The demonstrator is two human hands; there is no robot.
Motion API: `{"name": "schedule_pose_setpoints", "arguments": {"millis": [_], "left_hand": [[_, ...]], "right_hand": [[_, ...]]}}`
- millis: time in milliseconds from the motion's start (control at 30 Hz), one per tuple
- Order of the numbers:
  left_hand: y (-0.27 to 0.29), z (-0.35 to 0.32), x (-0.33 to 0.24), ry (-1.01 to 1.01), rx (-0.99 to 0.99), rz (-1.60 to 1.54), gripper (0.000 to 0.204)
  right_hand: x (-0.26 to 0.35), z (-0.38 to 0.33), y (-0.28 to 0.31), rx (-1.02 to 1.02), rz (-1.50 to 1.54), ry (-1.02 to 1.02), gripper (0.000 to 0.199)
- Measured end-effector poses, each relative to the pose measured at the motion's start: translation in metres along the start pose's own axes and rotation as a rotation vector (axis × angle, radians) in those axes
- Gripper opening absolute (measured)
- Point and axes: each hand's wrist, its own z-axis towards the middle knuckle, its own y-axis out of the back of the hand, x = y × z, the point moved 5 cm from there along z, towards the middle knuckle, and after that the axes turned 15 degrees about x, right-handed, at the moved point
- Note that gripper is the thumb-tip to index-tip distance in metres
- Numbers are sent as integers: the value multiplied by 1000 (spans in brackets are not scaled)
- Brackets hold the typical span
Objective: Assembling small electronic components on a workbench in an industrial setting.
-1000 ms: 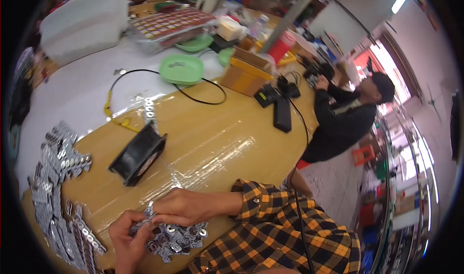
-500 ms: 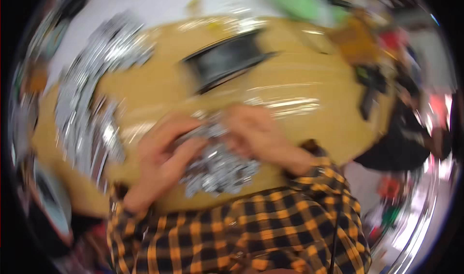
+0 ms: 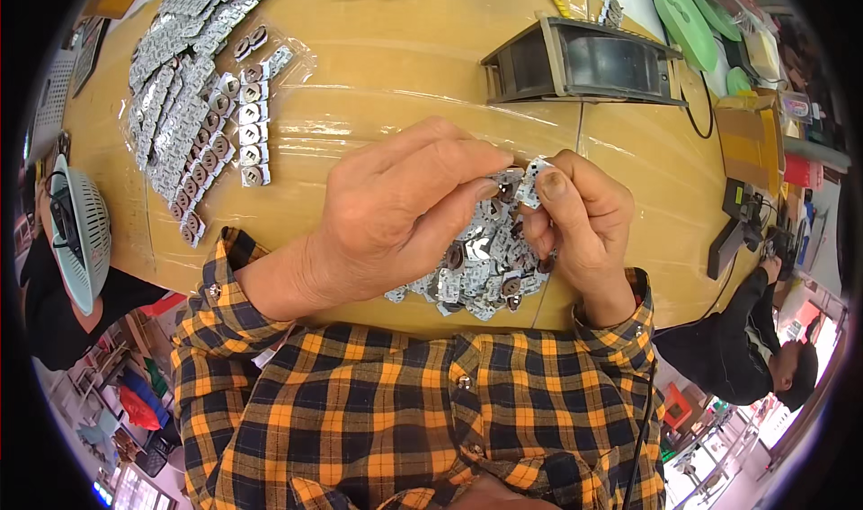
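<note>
My right hand point(image 3: 580, 213) pinches a small white circuit board point(image 3: 534, 183) with black dots between thumb and bent fingers. Close beside it, the thumb and fingertips of my left hand point(image 3: 395, 209) come together on another small circuit board point(image 3: 506, 181) with a dark part; the fingers partly hide it. Beneath both hands lies a loose pile of small circuit boards point(image 3: 476, 276), grey-white, several with brown round parts. My left hand covers some of that pile.
Joined strips of similar boards point(image 3: 184, 106) spread over the left of the brown table point(image 3: 360, 70). A black fan-like box point(image 3: 598, 61) stands at the back right. A pale basket point(image 3: 83, 227) is at the left edge, a cardboard box point(image 3: 751, 137) at the right. Another person point(image 3: 733, 353) sits at the right.
My view has shifted and sharpened from a blur. Both hands have come up off the pile and together, with a small board now plain in the right hand.
</note>
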Motion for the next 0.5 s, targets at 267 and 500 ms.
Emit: {"name": "schedule_pose_setpoints", "arguments": {"millis": [267,500], "left_hand": [[-2,0,-4,-75,-47,125,31],[-5,0,-2,-109,-84,142,32]], "right_hand": [[4,1,-1,-2,40,-26,33],[-2,3,1,25,110,-45,34]]}}
